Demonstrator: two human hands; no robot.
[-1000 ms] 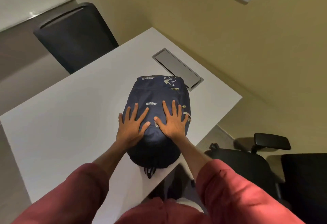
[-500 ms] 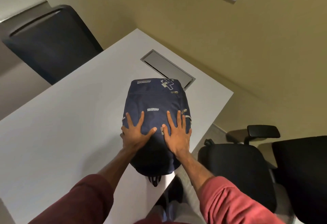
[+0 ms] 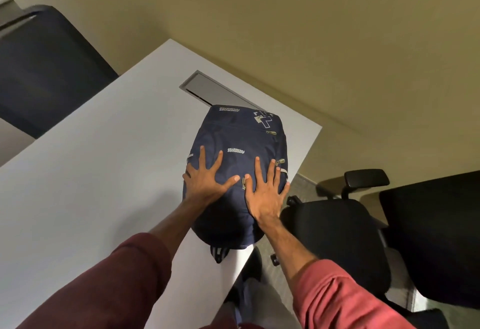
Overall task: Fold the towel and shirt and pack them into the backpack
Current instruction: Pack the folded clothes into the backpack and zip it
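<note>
The navy backpack [image 3: 237, 172] lies flat on the white table [image 3: 91, 172], near its right edge and just in front of a grey cable hatch [image 3: 207, 89]. The left hand [image 3: 205, 183] and right hand [image 3: 265, 196] rest side by side on it with fingers spread flat, gripping nothing. A black office chair [image 3: 337, 237] stands to the right of the table.

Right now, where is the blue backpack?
In the head view, the navy backpack lies on the white table by its right edge, just this side of the grey hatch, with the left hand and right hand flat on it.
</note>
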